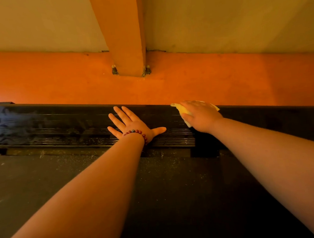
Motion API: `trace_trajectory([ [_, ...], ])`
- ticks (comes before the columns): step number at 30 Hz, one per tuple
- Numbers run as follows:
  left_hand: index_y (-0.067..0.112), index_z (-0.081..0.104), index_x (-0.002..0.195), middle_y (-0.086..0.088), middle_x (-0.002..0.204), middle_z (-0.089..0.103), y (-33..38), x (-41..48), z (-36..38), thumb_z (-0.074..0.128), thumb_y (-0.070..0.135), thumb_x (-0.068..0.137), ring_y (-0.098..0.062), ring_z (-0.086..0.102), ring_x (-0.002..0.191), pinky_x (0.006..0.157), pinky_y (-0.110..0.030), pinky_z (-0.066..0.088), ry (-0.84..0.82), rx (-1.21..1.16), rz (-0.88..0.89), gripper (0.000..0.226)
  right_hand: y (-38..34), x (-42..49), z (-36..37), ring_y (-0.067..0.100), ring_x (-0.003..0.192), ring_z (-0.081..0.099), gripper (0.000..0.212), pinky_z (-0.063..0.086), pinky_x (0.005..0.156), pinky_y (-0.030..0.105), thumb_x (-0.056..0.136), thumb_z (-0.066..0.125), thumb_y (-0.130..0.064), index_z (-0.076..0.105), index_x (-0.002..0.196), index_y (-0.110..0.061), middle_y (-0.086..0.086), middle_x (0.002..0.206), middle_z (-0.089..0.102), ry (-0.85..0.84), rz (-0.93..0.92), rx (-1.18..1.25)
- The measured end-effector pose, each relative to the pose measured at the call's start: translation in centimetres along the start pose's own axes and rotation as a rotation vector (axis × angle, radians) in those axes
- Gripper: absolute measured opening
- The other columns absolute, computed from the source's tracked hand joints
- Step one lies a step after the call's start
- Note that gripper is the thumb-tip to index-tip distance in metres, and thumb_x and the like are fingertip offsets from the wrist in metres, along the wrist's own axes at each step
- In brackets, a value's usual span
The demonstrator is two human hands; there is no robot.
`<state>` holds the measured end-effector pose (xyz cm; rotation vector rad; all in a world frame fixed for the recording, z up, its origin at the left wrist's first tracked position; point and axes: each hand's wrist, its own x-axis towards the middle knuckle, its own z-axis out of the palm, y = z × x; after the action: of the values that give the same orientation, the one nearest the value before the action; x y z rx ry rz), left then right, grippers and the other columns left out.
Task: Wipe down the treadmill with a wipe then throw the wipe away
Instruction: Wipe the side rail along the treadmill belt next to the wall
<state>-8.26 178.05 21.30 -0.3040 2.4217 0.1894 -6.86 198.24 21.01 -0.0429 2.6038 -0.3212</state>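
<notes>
Your forearms: both reach up from the bottom corners of the frame, bare, over the dark treadmill belt [157,193], which fills the lower half and is speckled with pale dust.

Belt edge: above the belt, a black ribbed rail [60,125] of the treadmill crosses the middle of the frame from left to right, glossy and smudged on its left part.

Your left hand [132,124]: at frame centre, palm down on the ribbed rail, fingers straight and spread, thumb pointing right. It holds nothing and simply rests on the rail.

Bracelet [134,132]: a string of dark red beads sits on your left wrist.

Your right hand [200,115]: right of centre, palm down on the far part of the same rail, well apart from your left hand. Its fingers lie over the wipe and press it to the rail, the thumb stretched left; they are not closed round it.

Wipe [184,110]: pale yellow and crumpled, it lies under your right hand on the rail, showing at the thumb side and at the far right of the hand.

Floor [224,80]: an orange band runs beyond the rail.

Post [126,37]: an orange upright stands at upper centre, with a bolt [114,69] at each side of its foot.

Wall [34,25]: beige, across the top of the frame.
</notes>
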Motion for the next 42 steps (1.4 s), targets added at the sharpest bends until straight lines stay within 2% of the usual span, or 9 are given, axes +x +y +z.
trace_trajectory([
  [4,0.007,-0.031,0.144,-0.013,0.152,-0.036,0.0,0.0,0.1,0.059,0.088,0.055,-0.038,-0.028,0.141,0.114,-0.058,-0.007,-0.004,-0.004,0.007,0.15,-3.5,1.4,0.3,0.019,0.147,0.016,0.056,0.014,0.117,0.034,0.103,0.034,-0.04,0.015,0.154,-0.025,-0.001,0.161,0.016,-0.015,-0.111,0.015],
  [7,0.007,-0.03,0.144,-0.013,0.152,-0.036,0.0,-0.1,0.1,0.058,0.088,0.055,-0.038,-0.028,0.141,0.114,-0.058,-0.006,0.006,0.001,0.008,0.149,-3.4,1.3,0.3,0.018,0.147,0.016,0.056,0.014,0.116,0.032,0.103,0.036,-0.038,0.016,0.154,-0.025,-0.003,0.161,0.017,0.0,-0.153,0.036],
  [14,0.007,-0.03,0.144,-0.014,0.152,-0.036,0.1,0.0,0.1,0.057,0.089,0.054,-0.039,-0.028,0.141,0.114,-0.059,-0.006,0.006,0.007,0.004,0.15,0.1,0.0,0.2,0.018,0.146,0.019,0.053,0.015,0.116,0.033,0.104,0.03,-0.04,0.019,0.153,-0.025,-0.001,0.16,0.021,0.015,-0.029,0.002],
  [21,0.007,-0.031,0.144,-0.013,0.152,-0.037,0.1,0.1,0.3,0.056,0.089,0.055,-0.038,-0.029,0.14,0.113,-0.058,-0.008,0.014,0.0,0.015,0.149,-4.8,2.4,0.8,0.016,0.148,0.013,0.055,0.01,0.118,0.033,0.104,0.034,-0.035,0.013,0.154,-0.024,-0.003,0.162,0.013,0.0,-0.178,0.02],
  [28,0.007,-0.031,0.144,-0.014,0.152,-0.036,0.1,0.3,0.3,0.057,0.089,0.055,-0.039,-0.028,0.14,0.113,-0.059,-0.007,0.011,0.015,0.015,0.15,1.4,-1.2,0.4,0.018,0.145,0.022,0.051,0.016,0.115,0.033,0.104,0.034,-0.037,0.023,0.152,-0.025,-0.001,0.159,0.025,0.065,-0.058,0.015],
  [31,0.007,-0.031,0.144,-0.014,0.152,-0.036,0.3,0.3,0.2,0.059,0.088,0.055,-0.039,-0.029,0.14,0.113,-0.059,-0.008,0.005,0.007,0.003,0.15,0.2,-0.7,0.6,0.018,0.147,0.017,0.052,0.013,0.116,0.033,0.105,0.032,-0.037,0.018,0.154,-0.024,-0.001,0.16,0.019,0.048,-0.045,0.003],
  [35,0.006,-0.03,0.145,-0.014,0.153,-0.035,0.6,0.1,0.1,0.06,0.086,0.056,-0.039,-0.028,0.141,0.113,-0.059,-0.007,0.011,-0.003,-0.002,0.149,-3.0,1.0,1.3,0.016,0.148,0.01,0.056,0.008,0.118,0.033,0.104,0.033,-0.036,0.012,0.155,-0.024,-0.004,0.162,0.011,0.042,-0.149,0.009],
  [39,0.006,-0.023,0.148,-0.014,0.155,-0.03,1.3,-0.5,0.8,0.055,0.081,0.07,-0.035,-0.025,0.143,0.116,-0.056,-0.003,0.068,0.035,0.089,0.133,-1.9,0.7,1.2,0.015,0.148,0.012,0.055,0.009,0.118,0.033,0.104,0.035,-0.037,0.016,0.154,-0.025,-0.004,0.161,0.014,0.054,-0.16,0.04],
  [42,0.008,-0.022,0.149,-0.013,0.155,-0.032,2.9,-1.6,1.6,0.05,0.079,0.075,-0.035,-0.025,0.143,0.116,-0.055,-0.003,0.059,0.078,0.211,0.125,1.6,-1.0,0.8,0.017,0.147,0.016,0.053,0.011,0.117,0.031,0.104,0.032,-0.039,0.02,0.153,-0.024,-0.002,0.16,0.019,0.074,-0.052,0.05],
])
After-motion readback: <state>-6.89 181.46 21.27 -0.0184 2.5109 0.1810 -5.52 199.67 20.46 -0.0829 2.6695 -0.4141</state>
